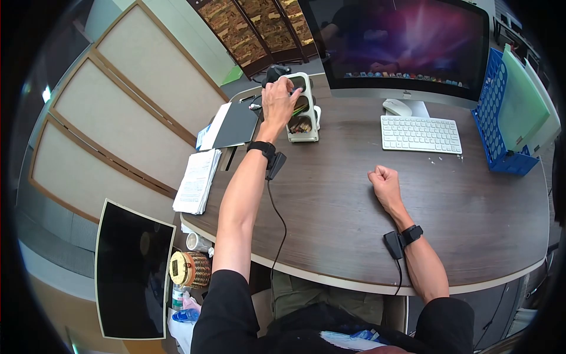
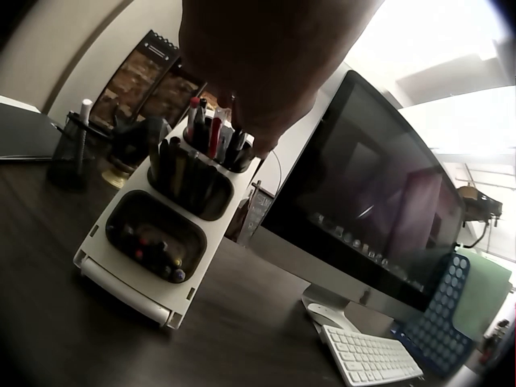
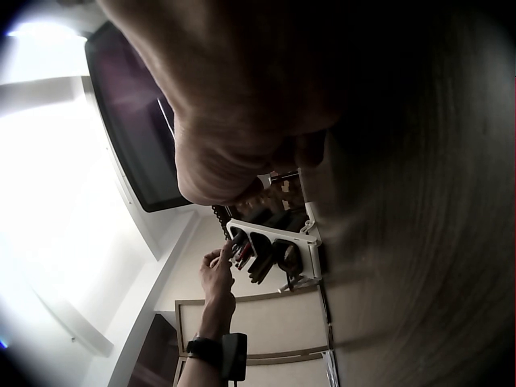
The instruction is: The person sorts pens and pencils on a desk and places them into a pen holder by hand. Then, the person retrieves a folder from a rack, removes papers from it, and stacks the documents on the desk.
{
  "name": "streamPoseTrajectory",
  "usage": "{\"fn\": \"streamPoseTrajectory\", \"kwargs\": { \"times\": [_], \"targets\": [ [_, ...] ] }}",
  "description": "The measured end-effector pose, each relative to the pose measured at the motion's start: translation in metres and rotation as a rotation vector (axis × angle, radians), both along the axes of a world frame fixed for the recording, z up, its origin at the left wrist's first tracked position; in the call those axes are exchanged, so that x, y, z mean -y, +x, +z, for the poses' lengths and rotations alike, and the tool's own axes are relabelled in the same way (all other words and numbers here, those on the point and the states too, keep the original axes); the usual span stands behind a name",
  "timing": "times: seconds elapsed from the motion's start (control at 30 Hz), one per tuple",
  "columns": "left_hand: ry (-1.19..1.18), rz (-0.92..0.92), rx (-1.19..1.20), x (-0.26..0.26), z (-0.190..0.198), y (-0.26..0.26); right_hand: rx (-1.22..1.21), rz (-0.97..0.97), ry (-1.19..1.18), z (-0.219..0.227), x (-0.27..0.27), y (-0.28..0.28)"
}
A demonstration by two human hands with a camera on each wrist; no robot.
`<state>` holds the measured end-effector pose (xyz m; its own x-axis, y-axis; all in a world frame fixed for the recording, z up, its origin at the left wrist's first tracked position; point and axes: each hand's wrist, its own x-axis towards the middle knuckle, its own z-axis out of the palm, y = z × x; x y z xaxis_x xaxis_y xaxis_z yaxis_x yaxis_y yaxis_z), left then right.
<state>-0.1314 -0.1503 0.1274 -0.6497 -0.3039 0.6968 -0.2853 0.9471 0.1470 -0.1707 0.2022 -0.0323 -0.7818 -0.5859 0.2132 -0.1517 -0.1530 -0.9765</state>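
At the far compartment of a white desk organizer (image 1: pixel 302 139), my left hand (image 1: pixel 276 105) reaches down among the pens (image 2: pixel 216 133), its thumb and fingers at their upper ends. Whether it pinches one of them I cannot tell, since the hand itself covers the fingertips in the left wrist view. The middle compartment holds dark, upright sticks (image 2: pixel 181 173); the near one holds short pieces with coloured ends (image 2: pixel 153 250). My right hand (image 1: pixel 387 187) rests on the desk (image 1: pixel 336 206) with its fingers curled into a fist, nothing showing in it.
Behind stands a large monitor (image 1: pixel 407 47), with a white mouse (image 1: pixel 398 107) and keyboard (image 1: pixel 421 134) before it. A blue file rack (image 1: pixel 492 124) is at the right. Papers (image 1: pixel 197 180) and a dark folder (image 1: pixel 237 125) lie left. A cable (image 1: pixel 280 218) trails from the left wrist.
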Motion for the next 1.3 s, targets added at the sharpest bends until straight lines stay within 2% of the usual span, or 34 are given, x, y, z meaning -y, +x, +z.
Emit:
{"fn": "streamPoseTrajectory", "kwargs": {
  "times": [0.1, 0.13, 0.23, 0.37, 0.47, 0.5, 0.57, 0.6, 0.67, 0.7, 0.77, 0.8, 0.93, 1.0, 1.07, 1.13, 1.2, 1.3],
  "targets": [
    [-0.066, -0.006, 0.007, -0.003, 0.0, 0.0, -0.005, 0.003, 0.014, 0.001, 0.0, 0.0],
    [-0.191, -0.005, -0.012, -0.002, -0.002, -0.001, -0.001, 0.004, 0.016, 0.001, 0.0, 0.0],
    [-0.076, 0.03, 0.102, 0.014, -0.009, -0.007, 0.008, 0.01, 0.016, 0.001, 0.0, 0.001],
    [-0.009, 0.098, 0.092, 0.006, -0.002, -0.006, 0.009, 0.008, 0.029, -0.001, 0.0, 0.0],
    [-0.206, 0.07, -0.076, -0.012, 0.007, 0.0, -0.001, 0.006, 0.021, -0.002, 0.0, 0.0],
    [-0.208, 0.07, -0.078, -0.017, 0.013, 0.003, -0.003, 0.005, 0.019, -0.003, 0.001, -0.001],
    [-0.034, -0.143, -0.162, -0.024, 0.022, 0.011, -0.015, -0.001, 0.022, -0.006, 0.001, -0.002],
    [-0.034, -0.141, -0.163, -0.038, 0.029, 0.018, -0.016, 0.0, 0.023, -0.005, 0.001, -0.002],
    [0.129, -0.251, -0.272, -0.07, 0.043, 0.039, 0.007, 0.004, 0.022, -0.002, 0.0, 0.0],
    [0.13, -0.25, -0.273, -0.083, 0.052, 0.05, 0.006, 0.005, 0.024, -0.002, 0.001, 0.0],
    [-0.096, -0.394, -0.369, -0.111, 0.069, 0.073, -0.006, 0.001, 0.013, -0.005, 0.001, -0.001],
    [-0.13, -0.459, -0.4, -0.128, 0.081, 0.086, -0.008, 0.003, 0.018, -0.005, 0.001, -0.002],
    [-0.026, -0.872, -0.607, -0.193, 0.12, 0.136, -0.029, -0.004, 0.024, -0.001, 0.0, 0.0],
    [-0.042, -1.007, -0.535, -0.215, 0.134, 0.165, -0.037, -0.002, 0.04, -0.001, -0.001, 0.002],
    [0.112, -1.184, -0.653, -0.244, 0.141, 0.179, -0.037, -0.017, 0.045, -0.004, 0.0, 0.0],
    [0.054, -1.203, -0.649, -0.267, 0.149, 0.2, 0.005, -0.006, 0.052, -0.009, 0.001, -0.003],
    [-0.01, -1.117, -0.433, -0.247, 0.151, 0.234, 0.048, 0.005, 0.062, -0.013, 0.001, -0.003],
    [0.118, -1.037, -0.425, -0.257, 0.157, 0.229, -0.043, -0.015, 0.042, -0.014, 0.001, -0.003]
  ]
}}
